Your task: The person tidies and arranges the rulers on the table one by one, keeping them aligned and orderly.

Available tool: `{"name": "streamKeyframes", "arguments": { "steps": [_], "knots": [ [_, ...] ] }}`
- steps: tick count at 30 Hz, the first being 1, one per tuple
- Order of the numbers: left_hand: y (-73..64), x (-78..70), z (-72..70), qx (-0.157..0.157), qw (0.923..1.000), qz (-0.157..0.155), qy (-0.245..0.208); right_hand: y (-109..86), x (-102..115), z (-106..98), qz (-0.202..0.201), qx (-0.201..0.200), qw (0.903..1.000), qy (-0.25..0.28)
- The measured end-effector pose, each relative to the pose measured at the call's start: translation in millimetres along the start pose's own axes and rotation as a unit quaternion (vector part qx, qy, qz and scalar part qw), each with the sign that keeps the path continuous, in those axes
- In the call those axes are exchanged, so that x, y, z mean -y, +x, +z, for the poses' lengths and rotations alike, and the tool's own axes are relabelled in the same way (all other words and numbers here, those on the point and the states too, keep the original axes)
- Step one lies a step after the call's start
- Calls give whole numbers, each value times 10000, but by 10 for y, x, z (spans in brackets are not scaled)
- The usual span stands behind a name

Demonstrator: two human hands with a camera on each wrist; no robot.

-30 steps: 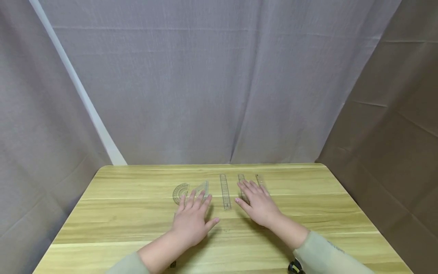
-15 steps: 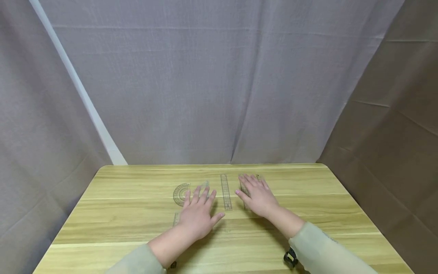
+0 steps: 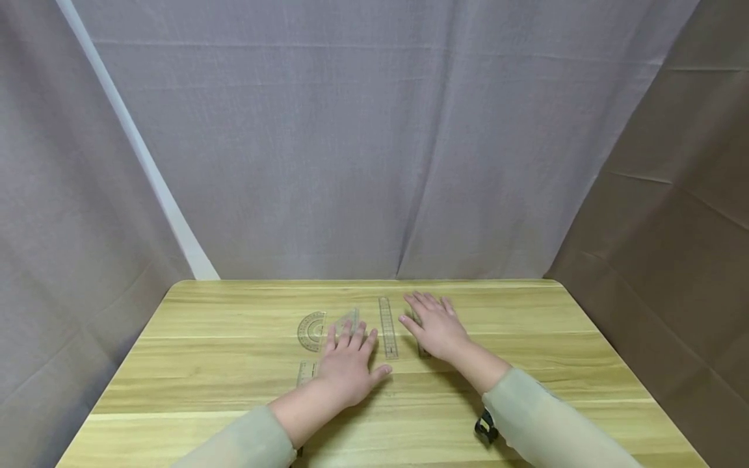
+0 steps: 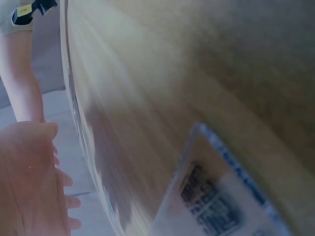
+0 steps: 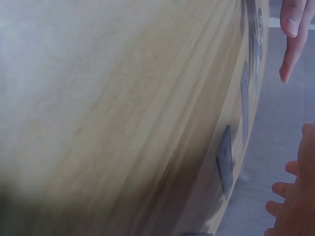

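Observation:
My left hand (image 3: 345, 370) is spread above the table, fingers straight, holding nothing. Its fingertips overlap the lower part of a clear set square (image 3: 355, 317). Left of that lies a clear protractor (image 3: 305, 333). A clear ruler (image 3: 305, 372) extends partly beneath the left forearm. Between the two hands lies another clear ruler (image 3: 388, 328). My right hand (image 3: 439, 330), also flat and spread, hovers over a further clear strip (image 3: 424, 352), hiding most of it. In the left wrist view, a clear plastic corner with dark print (image 4: 209, 206) appears close up.
The light wood table (image 3: 187, 364) has rounded far corners. Grey curtains (image 3: 292, 162) stand behind it and at the left, with a brownish one (image 3: 661, 260) at the right. A black wrist device (image 3: 486, 428) shows under the right sleeve.
My left hand has shifted right, uncovering more of the near-left ruler. The right hand has drifted slightly left and away from me, and the rightmost clear piece is now hidden behind it.

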State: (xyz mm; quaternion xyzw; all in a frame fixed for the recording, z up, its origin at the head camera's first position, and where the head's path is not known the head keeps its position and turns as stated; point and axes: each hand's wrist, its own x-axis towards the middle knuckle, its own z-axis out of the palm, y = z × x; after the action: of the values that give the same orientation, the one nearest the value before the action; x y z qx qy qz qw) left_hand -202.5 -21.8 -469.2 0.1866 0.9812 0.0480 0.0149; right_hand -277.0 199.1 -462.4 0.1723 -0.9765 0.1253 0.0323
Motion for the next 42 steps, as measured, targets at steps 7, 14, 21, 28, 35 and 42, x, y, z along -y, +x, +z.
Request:
{"name": "streamKeyframes", "arguments": {
  "steps": [7, 14, 21, 28, 35, 42],
  "knots": [
    [62, -35, -4, 4, 10000, -8, 98, 107, -33, 44, 89, 35, 9998, -182],
    [125, -64, -12, 109, 9997, -53, 190, 194, -46, 83, 169, 143, 9997, -140],
    [147, -85, 1, 166, 9996, -68, 225, 271, 1, 106, 163, 191, 9997, -7],
    [188, -115, -4, 256, 9992, -126, 297, 345, 54, 127, 106, 270, 9995, -156],
    [221, -140, -13, 362, 9984, -198, 399, 415, 80, 163, 122, 365, 9990, -219],
    [246, -147, 24, 387, 9975, -270, 520, 500, 76, 220, 229, 337, 9987, -309]
  ]
}}
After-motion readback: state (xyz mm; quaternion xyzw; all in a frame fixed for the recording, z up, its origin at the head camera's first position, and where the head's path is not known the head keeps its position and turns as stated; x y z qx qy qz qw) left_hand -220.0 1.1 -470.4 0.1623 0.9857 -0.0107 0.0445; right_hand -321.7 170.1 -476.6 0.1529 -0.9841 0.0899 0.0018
